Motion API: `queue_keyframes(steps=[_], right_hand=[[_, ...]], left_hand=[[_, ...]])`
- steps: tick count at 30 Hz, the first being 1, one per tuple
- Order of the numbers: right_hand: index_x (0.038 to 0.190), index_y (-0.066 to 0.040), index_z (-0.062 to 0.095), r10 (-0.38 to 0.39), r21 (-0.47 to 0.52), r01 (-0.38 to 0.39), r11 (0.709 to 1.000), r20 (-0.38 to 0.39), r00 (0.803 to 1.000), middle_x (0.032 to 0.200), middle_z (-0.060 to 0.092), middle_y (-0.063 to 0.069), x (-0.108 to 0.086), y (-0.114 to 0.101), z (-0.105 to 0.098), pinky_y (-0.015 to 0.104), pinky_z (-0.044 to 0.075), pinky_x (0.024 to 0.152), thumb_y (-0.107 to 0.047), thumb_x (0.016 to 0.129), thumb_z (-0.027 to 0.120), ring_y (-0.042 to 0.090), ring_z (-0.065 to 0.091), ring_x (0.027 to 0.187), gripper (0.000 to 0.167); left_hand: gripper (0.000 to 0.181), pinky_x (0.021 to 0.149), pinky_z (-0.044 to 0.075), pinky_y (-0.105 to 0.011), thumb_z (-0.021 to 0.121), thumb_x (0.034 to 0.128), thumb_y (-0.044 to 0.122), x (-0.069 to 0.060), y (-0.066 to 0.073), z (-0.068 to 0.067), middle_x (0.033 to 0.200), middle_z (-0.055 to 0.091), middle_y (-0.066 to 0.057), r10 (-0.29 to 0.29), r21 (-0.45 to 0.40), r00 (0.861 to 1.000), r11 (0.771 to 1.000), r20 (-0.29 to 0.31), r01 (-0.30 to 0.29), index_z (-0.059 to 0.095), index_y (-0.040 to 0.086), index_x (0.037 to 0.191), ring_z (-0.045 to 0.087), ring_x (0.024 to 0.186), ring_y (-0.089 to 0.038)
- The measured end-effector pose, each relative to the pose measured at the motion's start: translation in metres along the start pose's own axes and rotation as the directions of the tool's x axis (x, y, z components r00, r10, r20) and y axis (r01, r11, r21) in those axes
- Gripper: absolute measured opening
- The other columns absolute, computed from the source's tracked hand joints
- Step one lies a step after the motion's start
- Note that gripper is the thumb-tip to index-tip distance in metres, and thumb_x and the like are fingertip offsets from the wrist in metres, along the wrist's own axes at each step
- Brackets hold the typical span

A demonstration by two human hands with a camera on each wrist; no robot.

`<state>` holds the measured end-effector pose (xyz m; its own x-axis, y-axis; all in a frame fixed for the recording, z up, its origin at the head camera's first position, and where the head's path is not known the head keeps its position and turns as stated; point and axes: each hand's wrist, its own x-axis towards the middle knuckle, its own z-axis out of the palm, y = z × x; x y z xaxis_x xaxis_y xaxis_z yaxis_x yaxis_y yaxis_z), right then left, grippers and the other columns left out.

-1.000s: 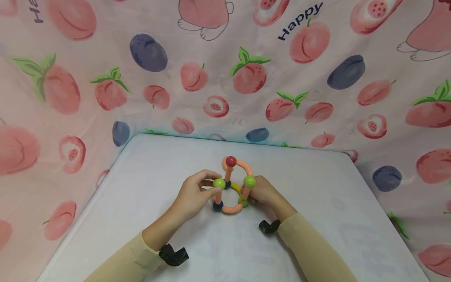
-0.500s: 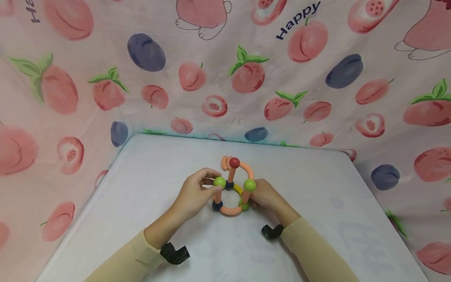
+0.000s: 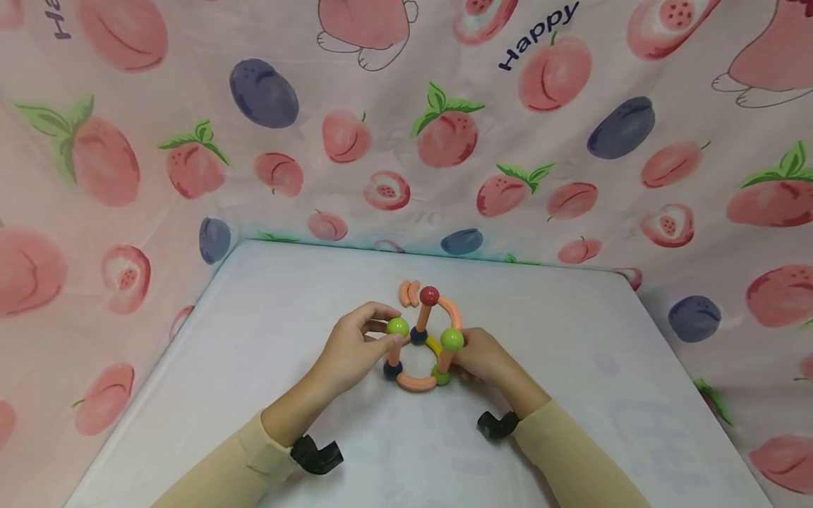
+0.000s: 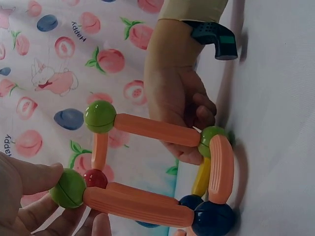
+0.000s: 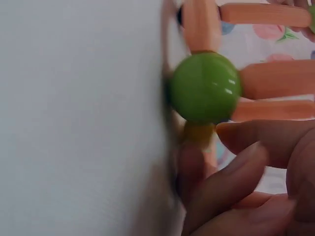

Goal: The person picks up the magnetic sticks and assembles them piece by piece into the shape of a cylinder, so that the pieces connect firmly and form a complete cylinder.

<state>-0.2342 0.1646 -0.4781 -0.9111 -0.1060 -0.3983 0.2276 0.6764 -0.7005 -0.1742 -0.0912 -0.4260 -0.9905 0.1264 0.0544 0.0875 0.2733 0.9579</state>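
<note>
A frame of balls and orange rods stands on the white surface. Its base ring joins two navy balls (image 3: 393,370), a low green ball (image 3: 440,375), curved orange rods (image 3: 416,384) and one curved yellow rod (image 3: 435,344). Three upright rods carry two green balls and a red ball (image 3: 429,295); a curved orange rod (image 3: 452,311) links the red one to the right green ball (image 3: 452,339). My left hand (image 3: 352,349) pinches the left green ball (image 4: 67,188) between thumb and fingers. My right hand (image 3: 484,356) pinches the yellow rod (image 5: 198,134) low beside the low green ball.
Two loose curved orange pieces (image 3: 409,293) lie side by side behind the frame. A fruit-print cloth (image 3: 387,141) rises behind and beside the white table (image 3: 305,282). Each wrist carries a black camera mount (image 3: 316,455).
The frame's back and right side have swung a little to the right and nearer, along with my right hand. Both loose orange pieces now show uncovered. My left hand has barely moved.
</note>
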Motion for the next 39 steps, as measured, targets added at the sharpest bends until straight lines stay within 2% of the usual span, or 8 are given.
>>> queue_keyframes(steps=[2, 6, 11, 15, 23, 30, 34, 39], right_hand=[[0.103, -0.009, 0.076, -0.022, 0.007, 0.022, 1.000, -0.017, 1.000, 0.079, 0.066, 0.007, -0.001, -0.002, -0.007, 0.026, 0.041, 0.054, -0.020, 0.095, 0.075, 0.018, 0.053, 0.059, 0.013], [0.118, -0.008, 0.071, -0.097, 0.067, 0.104, 0.992, -0.109, 0.989, 0.091, 0.071, 0.010, -0.001, -0.010, -0.027, 0.027, 0.044, 0.057, -0.021, 0.104, 0.061, 0.019, 0.055, 0.065, 0.021], [0.130, -0.013, 0.070, -0.184, 0.223, 0.223, 0.949, -0.184, 0.966, 0.099, 0.069, 0.008, -0.002, -0.027, -0.043, 0.024, 0.042, 0.054, -0.030, 0.109, 0.058, 0.020, 0.054, 0.068, 0.030], [0.130, -0.016, 0.071, -0.242, 0.300, 0.289, 0.909, -0.184, 0.953, 0.100, 0.064, 0.007, -0.005, -0.037, -0.044, 0.023, 0.040, 0.052, -0.035, 0.109, 0.061, 0.019, 0.052, 0.067, 0.030], [0.130, -0.007, 0.072, -0.335, 0.382, 0.353, 0.854, -0.115, 0.935, 0.085, 0.064, 0.004, -0.004, -0.039, -0.039, 0.023, 0.034, 0.051, -0.028, 0.106, 0.067, 0.014, 0.042, 0.056, 0.032], [0.128, -0.006, 0.073, -0.343, 0.417, 0.355, 0.837, -0.108, 0.933, 0.083, 0.067, 0.003, -0.004, -0.040, -0.036, 0.023, 0.033, 0.050, -0.028, 0.105, 0.069, 0.013, 0.043, 0.055, 0.032], [0.125, -0.005, 0.073, -0.340, 0.424, 0.355, 0.833, -0.113, 0.933, 0.083, 0.067, 0.004, -0.005, -0.039, -0.036, 0.022, 0.034, 0.050, -0.029, 0.105, 0.070, 0.013, 0.044, 0.056, 0.032], [0.122, -0.005, 0.073, -0.328, 0.425, 0.346, 0.836, -0.117, 0.937, 0.083, 0.067, 0.003, -0.005, -0.039, -0.035, 0.022, 0.034, 0.051, -0.032, 0.104, 0.071, 0.013, 0.044, 0.057, 0.032]], left_hand=[[0.029, 0.095, 0.062, -0.039, 0.082, 0.0967, 0.017, 0.000, 0.000, 0.000, 0.126, 0.072, 0.003, 0.005, -0.003, 1.000, 1.000, 0.005, -0.005, 0.073, 0.023, 0.123, 0.070, 0.119, -0.020], [0.028, 0.095, 0.062, -0.038, 0.082, 0.0971, 0.017, 0.001, 0.000, 0.000, 0.128, 0.072, 0.002, 0.015, -0.006, 1.000, 1.000, 0.008, -0.015, 0.073, 0.022, 0.123, 0.069, 0.117, -0.020], [0.028, 0.093, 0.062, -0.037, 0.082, 0.0970, 0.017, 0.001, 0.000, 0.000, 0.127, 0.072, 0.002, 0.016, -0.006, 1.000, 1.000, 0.003, -0.016, 0.073, 0.021, 0.123, 0.069, 0.116, -0.019], [0.028, 0.093, 0.061, -0.036, 0.082, 0.0970, 0.017, 0.001, -0.001, 0.000, 0.128, 0.072, 0.002, 0.017, -0.002, 1.000, 1.000, 0.005, -0.017, 0.073, 0.022, 0.123, 0.069, 0.116, -0.019], [0.028, 0.093, 0.061, -0.037, 0.082, 0.0967, 0.017, 0.000, 0.000, -0.001, 0.127, 0.072, 0.002, 0.017, -0.004, 1.000, 1.000, 0.001, -0.017, 0.073, 0.020, 0.123, 0.070, 0.116, -0.019], [0.029, 0.093, 0.062, -0.038, 0.078, 0.1005, 0.026, 0.003, -0.003, -0.006, 0.131, 0.073, 0.003, 0.020, -0.006, 1.000, 1.000, 0.007, -0.020, 0.072, 0.023, 0.129, 0.071, 0.115, -0.019], [0.027, 0.088, 0.064, -0.037, 0.069, 0.1071, 0.032, 0.025, -0.012, -0.012, 0.130, 0.074, -0.006, 0.027, 0.000, 1.000, 1.000, -0.009, -0.027, 0.071, 0.018, 0.130, 0.073, 0.110, -0.022], [0.023, 0.079, 0.062, -0.032, 0.067, 0.1074, 0.023, 0.075, -0.040, -0.015, 0.129, 0.074, -0.013, -0.033, 0.079, 0.998, 0.996, -0.045, 0.036, 0.073, 0.012, 0.127, 0.073, 0.108, -0.024]])
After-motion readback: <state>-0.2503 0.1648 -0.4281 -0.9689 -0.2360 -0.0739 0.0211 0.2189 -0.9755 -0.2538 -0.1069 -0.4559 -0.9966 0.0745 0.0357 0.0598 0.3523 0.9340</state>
